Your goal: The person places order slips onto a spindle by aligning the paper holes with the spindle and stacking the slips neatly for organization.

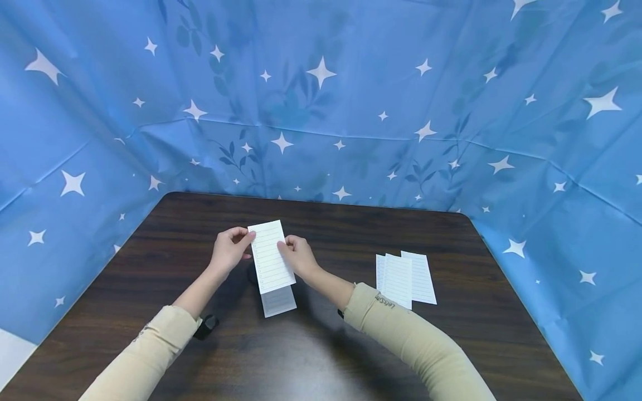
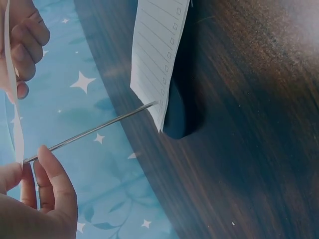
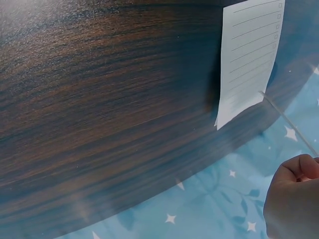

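Left hand (image 1: pixel 228 252) and right hand (image 1: pixel 300 257) pinch a lined sheet (image 1: pixel 270 263), apparently being threaded onto the rod (image 2: pixel 94 130) beneath them; next calls for even downward pressure.

The head view looks forward and down from high up, and fits in the far edge of the table (image 1: pixel 341 242) and both its far corners. The two wrist views are much nearer and tipped. Both show the paper (image 2: pixel 157 55), a table edge and the cloth (image 2: pixel 102 129).
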{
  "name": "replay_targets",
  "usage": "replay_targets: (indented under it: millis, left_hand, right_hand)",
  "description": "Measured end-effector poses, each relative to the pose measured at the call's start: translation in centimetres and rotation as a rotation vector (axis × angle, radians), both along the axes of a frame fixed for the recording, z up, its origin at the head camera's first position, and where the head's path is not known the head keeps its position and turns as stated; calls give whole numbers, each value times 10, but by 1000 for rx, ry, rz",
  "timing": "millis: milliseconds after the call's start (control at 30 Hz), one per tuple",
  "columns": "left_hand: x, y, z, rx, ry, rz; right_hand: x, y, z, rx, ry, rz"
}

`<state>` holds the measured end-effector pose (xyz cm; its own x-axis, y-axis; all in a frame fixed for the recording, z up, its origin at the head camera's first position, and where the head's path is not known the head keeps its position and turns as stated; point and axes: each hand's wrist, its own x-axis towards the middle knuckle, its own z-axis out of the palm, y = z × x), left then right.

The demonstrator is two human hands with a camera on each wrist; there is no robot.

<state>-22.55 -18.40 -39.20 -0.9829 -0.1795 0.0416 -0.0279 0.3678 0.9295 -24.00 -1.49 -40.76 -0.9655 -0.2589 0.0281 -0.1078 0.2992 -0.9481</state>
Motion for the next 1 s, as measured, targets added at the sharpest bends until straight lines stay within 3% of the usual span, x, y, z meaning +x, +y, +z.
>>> replay_targets:
  millis: [367, 533, 800, 1000]
  left_hand:
    - [-1, 0, -2, -125, 47, -5]
    - [-2, 2, -3, -103, 83, 3]
    - [-4, 4, -5, -34, 71, 39]
    - [-3, 5, -4, -59, 82, 41]
  right_hand:
    - [-5, -3, -2, 10, 21, 5]
    - [-7, -4, 1, 19, 7, -3]
    - [-8, -4, -1, 16, -14, -12]
    - [-7, -3, -1, 14, -25, -17]
